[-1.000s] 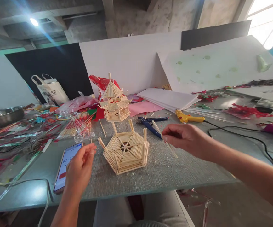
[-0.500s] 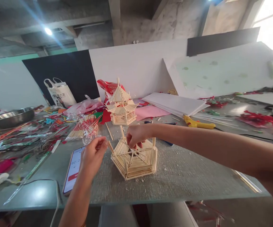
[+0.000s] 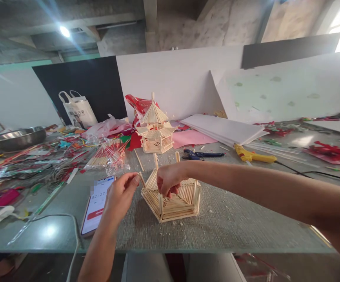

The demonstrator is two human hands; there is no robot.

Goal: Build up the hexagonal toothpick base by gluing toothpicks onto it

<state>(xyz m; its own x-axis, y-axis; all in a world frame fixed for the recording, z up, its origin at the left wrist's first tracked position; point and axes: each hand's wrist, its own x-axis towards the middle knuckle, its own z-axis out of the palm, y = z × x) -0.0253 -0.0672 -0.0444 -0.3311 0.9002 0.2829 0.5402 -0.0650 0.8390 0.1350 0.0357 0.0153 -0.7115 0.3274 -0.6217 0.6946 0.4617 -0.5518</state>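
A hexagonal base built of wooden sticks (image 3: 175, 199) sits on the grey table, with upright posts at its corners. My left hand (image 3: 121, 196) pinches the corner post on the base's left side. Reaching across from the right, my right hand (image 3: 168, 179) has its fingers curled down into the base's middle, where what they grip is hidden. Just behind the base stands a finished stick pagoda (image 3: 155, 129).
A phone (image 3: 97, 203) lies left of the base. Stick bundles in plastic (image 3: 108, 154) and colourful scraps fill the left side. Blue pliers (image 3: 202, 154), a yellow glue gun (image 3: 253, 156) with its cable, and white sheets (image 3: 225, 129) lie at the right. A metal bowl (image 3: 15, 138) stands far left.
My right hand swung in from the right and came down onto the stick base. My left hand rose from beside the phone and closed on the left corner post.
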